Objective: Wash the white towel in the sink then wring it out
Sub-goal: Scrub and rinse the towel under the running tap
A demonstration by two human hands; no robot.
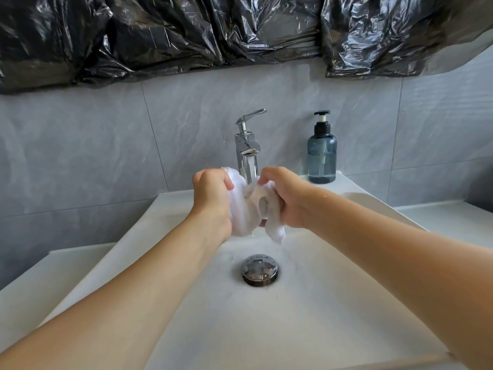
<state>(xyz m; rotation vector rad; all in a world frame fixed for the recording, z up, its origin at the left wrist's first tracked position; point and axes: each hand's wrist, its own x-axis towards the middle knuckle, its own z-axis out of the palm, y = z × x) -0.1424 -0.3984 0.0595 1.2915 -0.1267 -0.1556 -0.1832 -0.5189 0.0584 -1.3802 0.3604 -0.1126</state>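
Gripping: both hands clench one bunched white towel point(246, 206), held in the air over the sink point(320, 303), in front of the tap's spout.

Left hand point(212, 198): fingers curled round the towel's left part, knuckles toward the camera; a fold of cloth rises above the fist.

Right hand point(284, 197): fingers curled over the towel's right part, thumb side toward the tap; a wet tail of cloth hangs below it, pointing down toward the drain.

Towel: white, crumpled, wet-looking, stretched between the two fists; a thin run of water shows under its lowest tip. It touches neither the basin floor nor the drain.

Sink: white, rectangular, shallow, with a wet sheen on the floor around the drain.

Drain point(259, 269): round chrome plug, set in the basin floor below the towel, well apart from it.

Tap point(248, 150): chrome, single lever, lever tilted up to the right; stands at the back rim, directly behind the hands.

Bottle point(321, 156): blue-grey pump dispenser, black pump head, upright on the back rim, right of the tap, part full.

Wall point(80, 145): grey marbled tiles.

Plastic point(186, 33): black crinkled sheeting hung across the upper wall.
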